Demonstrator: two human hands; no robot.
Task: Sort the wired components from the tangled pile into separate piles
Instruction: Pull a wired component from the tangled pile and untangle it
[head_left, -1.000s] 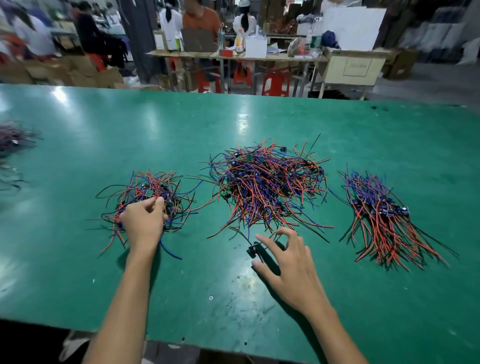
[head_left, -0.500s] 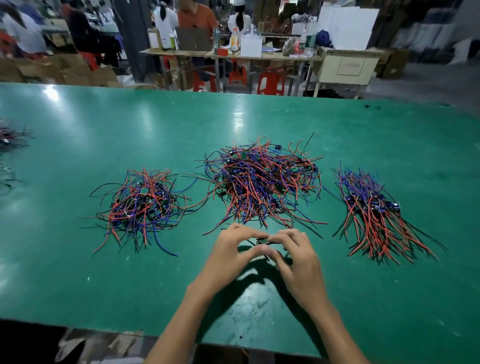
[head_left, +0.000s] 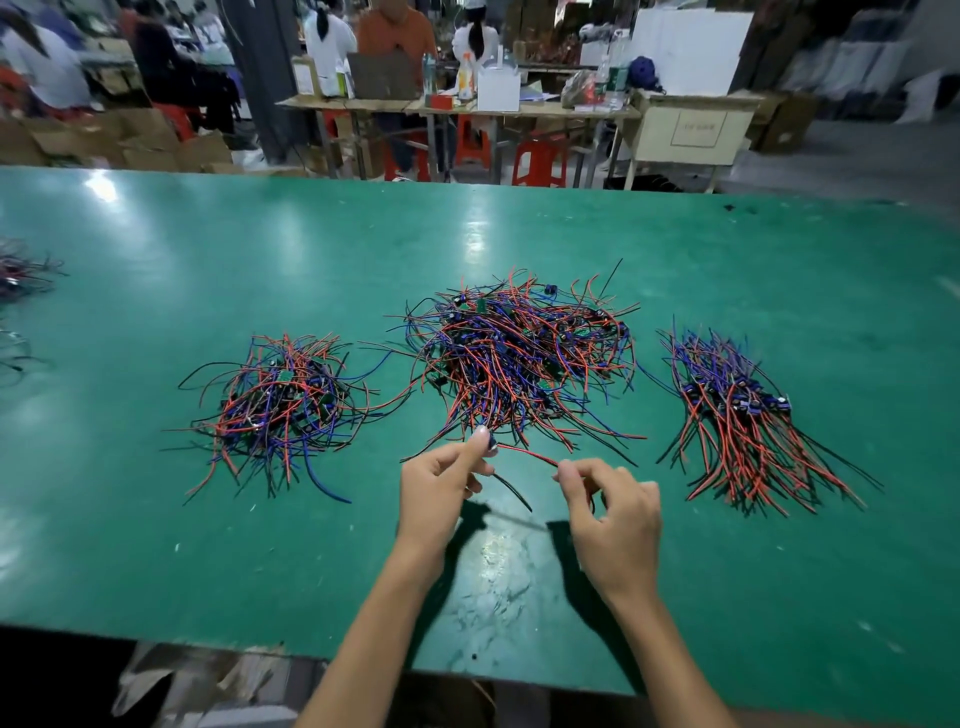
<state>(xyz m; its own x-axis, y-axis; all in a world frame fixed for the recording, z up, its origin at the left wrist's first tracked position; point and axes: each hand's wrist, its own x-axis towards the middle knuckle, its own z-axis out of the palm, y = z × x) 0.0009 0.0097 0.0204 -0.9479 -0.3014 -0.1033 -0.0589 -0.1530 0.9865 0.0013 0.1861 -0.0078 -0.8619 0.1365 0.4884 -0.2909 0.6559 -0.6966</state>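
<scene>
1. Two hands now apart where half a second ago fingertips met: left hand (head_left: 441, 480) pinching the small dark body of one wired component (head_left: 492, 446) between thumb and forefinger, right hand (head_left: 613, 512) pinching the far end of its red lead (head_left: 524, 453). Fingers of both clamped on that one piece, the rest loosely curled.
2. Red lead drawn out nearly straight between the hands; thin black lead (head_left: 511, 491) dangling free below, above the green worktop (head_left: 311, 545).
3. A second back, left hand was at the left heap, right hand alone at the piece. Since then joined, then pulled apart.
4. Piece held just in front of the tangled central pile of red, blue and black wires (head_left: 519, 358); whether fully free of it, cannot tell.
5. Reading: one component singled out and straightened, likely ready for placing. Destination not evident: loose round heap at left (head_left: 280, 405), or combed fan-shaped pile at right (head_left: 737, 410).
6. Central pile large; sorting far from done.
7. Writing: faint lettering on a framed panel of the cream cabinet (head_left: 696, 127) behind, too blurred to read. No brands legible.
</scene>
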